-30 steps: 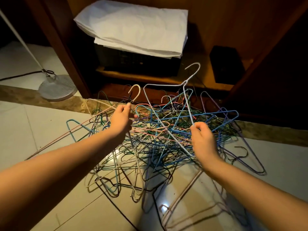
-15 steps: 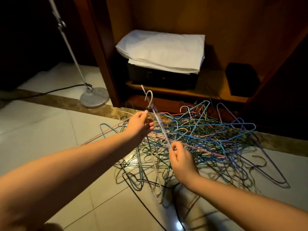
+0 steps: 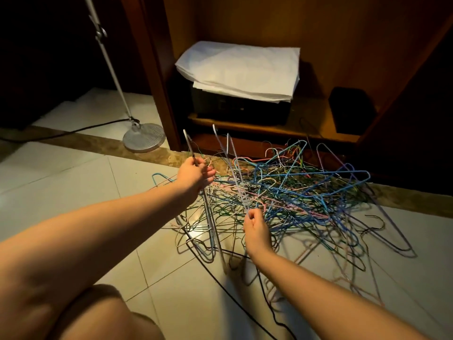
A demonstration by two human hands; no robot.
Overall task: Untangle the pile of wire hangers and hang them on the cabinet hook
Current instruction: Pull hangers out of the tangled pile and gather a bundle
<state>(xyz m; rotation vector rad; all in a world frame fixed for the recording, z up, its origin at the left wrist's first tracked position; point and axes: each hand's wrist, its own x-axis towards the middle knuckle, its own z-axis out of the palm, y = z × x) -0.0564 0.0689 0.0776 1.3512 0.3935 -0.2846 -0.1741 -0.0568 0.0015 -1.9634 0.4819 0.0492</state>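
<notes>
A tangled pile of wire hangers in blue, green, pink and white lies on the tiled floor in front of the wooden cabinet. My left hand grips a pale hanger at the pile's left edge, its wire standing nearly upright. My right hand pinches the lower end of a white hanger that rises edge-on out of the pile. No cabinet hook is in view.
The open wooden cabinet holds a black box under folded white cloth and a small black box. A lamp stand's round metal base sits left of it. Black cables cross the floor tiles near my knee.
My right hand pulled back toward me and left, turning the white hanger edge-on. My left hand shifted its grip to an upright pale hanger. The view tilted up and away.
</notes>
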